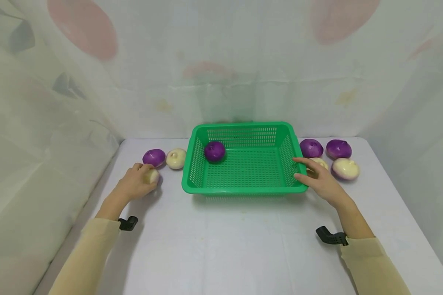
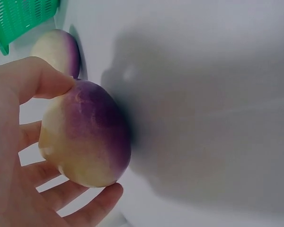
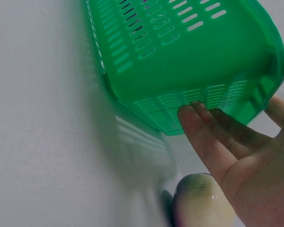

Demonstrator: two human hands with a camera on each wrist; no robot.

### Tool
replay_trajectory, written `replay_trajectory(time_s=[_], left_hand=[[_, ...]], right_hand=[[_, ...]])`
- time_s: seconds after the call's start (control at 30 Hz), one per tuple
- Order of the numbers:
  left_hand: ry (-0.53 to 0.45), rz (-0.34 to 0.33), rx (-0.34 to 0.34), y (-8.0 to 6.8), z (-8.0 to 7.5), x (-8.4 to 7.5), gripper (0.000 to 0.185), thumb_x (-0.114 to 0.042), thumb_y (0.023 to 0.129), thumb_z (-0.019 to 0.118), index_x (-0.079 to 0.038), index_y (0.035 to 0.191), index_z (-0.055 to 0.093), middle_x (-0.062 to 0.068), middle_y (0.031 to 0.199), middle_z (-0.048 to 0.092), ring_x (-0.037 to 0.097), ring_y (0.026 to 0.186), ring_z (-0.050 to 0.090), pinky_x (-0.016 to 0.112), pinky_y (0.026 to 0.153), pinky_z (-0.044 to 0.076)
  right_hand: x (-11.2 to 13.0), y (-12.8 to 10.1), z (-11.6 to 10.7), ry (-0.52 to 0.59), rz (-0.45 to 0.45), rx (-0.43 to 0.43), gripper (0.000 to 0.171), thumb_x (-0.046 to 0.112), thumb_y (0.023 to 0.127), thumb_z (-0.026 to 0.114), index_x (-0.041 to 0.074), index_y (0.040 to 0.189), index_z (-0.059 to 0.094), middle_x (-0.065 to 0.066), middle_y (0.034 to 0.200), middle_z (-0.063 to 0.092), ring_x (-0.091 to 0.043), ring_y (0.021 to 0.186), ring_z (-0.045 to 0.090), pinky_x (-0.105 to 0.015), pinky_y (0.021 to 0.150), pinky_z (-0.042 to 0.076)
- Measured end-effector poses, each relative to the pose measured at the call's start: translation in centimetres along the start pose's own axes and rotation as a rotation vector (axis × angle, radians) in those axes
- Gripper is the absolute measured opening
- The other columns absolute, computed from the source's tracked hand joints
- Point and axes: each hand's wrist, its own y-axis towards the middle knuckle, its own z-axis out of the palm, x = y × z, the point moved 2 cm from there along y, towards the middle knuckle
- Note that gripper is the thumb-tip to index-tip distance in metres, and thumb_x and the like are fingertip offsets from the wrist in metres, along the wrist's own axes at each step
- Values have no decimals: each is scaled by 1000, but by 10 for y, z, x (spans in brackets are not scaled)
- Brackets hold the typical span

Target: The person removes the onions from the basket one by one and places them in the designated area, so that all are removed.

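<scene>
Green basket [image 1: 243,164] sits mid-surface; our right hand [image 1: 317,180] steadies its right wall with relaxed fingers. Our left hand [image 1: 134,184] grips a pale-purple onion [image 2: 85,135] near the left edge; next we likely lift it into the basket.

A basket [image 1: 243,184] stands mid-desk [image 1: 221,246], toward the back, with one turnip [image 1: 215,150] inside at its far left corner. Left of the basket lie three turnips: two [image 1: 154,157] [image 1: 176,158] side by side, and a third [image 1: 152,176] in front of them. Right of the basket lie four more turnips [image 1: 311,148] [image 1: 338,149] [image 1: 345,169] [image 1: 319,162], two behind and two in front.
</scene>
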Motion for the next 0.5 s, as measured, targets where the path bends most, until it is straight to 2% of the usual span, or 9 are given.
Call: replay_trajectory(time_s=[0.23, 0.5], left_hand=[[8, 17, 21, 0, -3, -1, 67, -38, 94, 65, -3, 146, 44, 33, 141, 40, 58, 123, 43, 75, 87, 43], [5, 5, 22, 0, -11, -2, 67, -43, 96, 63, -3, 146, 44, 31, 141, 40, 54, 122, 43, 71, 83, 46]], right_hand=[[-1, 0, -1, -2, 1, 1, 57, 24, 103, 62, 12, 155, 41, -18, 160, 31, -51, 142, 34, -68, 110, 30], [0, 1, 0, 0, 3, -2, 57, 24, 104, 62, 11, 155, 40, -17, 160, 31, -49, 142, 35, -65, 109, 33]])
